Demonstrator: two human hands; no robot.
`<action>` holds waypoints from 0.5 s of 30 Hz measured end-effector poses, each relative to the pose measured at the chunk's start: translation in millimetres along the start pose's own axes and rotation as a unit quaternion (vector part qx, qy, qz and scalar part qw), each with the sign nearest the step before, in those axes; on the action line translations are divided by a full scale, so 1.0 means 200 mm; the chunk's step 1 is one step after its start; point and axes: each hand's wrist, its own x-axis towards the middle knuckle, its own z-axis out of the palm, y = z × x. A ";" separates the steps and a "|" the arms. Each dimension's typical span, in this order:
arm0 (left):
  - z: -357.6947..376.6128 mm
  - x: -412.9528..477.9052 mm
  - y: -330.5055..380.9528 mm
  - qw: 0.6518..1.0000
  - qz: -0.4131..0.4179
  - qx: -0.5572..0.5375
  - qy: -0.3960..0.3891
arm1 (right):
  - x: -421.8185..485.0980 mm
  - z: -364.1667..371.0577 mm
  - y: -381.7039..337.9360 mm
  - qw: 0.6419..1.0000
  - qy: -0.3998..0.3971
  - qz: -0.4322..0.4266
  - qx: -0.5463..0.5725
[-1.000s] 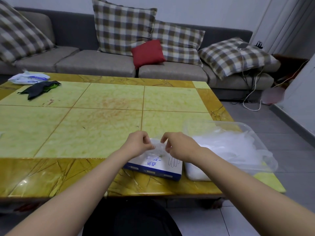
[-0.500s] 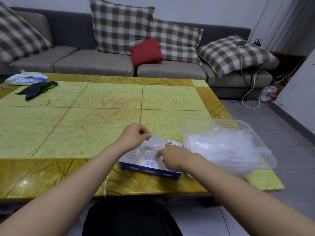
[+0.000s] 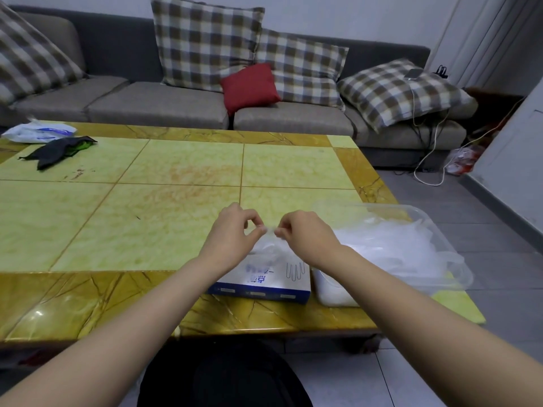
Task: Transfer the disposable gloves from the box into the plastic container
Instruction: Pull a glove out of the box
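thin clear glove (image 3: 269,245) half out of the box (image 3: 270,277), pinched at its top by my left hand (image 3: 232,233) and right hand (image 3: 305,235). plastic container (image 3: 423,218) just right of box already holds a pile of gloves; more probably left in box. box print blurry, glove outline only, text unreadable.

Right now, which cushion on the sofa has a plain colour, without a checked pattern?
The small red cushion in the middle of the sofa. It is plain red and smaller than the rest; the checked cushions around it are all brown and white.
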 end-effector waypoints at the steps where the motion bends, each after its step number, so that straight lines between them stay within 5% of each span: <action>1: 0.00 -0.01 0.00 1.000 -0.001 0.007 0.014 | 0.00 0.00 0.00 1.000 0.003 -0.001 0.010; 8: 0.02 -0.06 0.02 0.993 -0.002 -0.118 0.015 | 0.02 -0.02 0.02 0.998 0.005 0.000 0.062; 12: 0.07 -0.10 0.01 0.993 0.021 -0.049 -0.104 | 0.01 -0.03 0.02 0.993 0.008 0.010 0.114; 15: 0.10 -0.12 -0.01 0.993 0.043 -0.007 -0.109 | 0.02 -0.04 0.02 0.990 0.014 0.026 0.134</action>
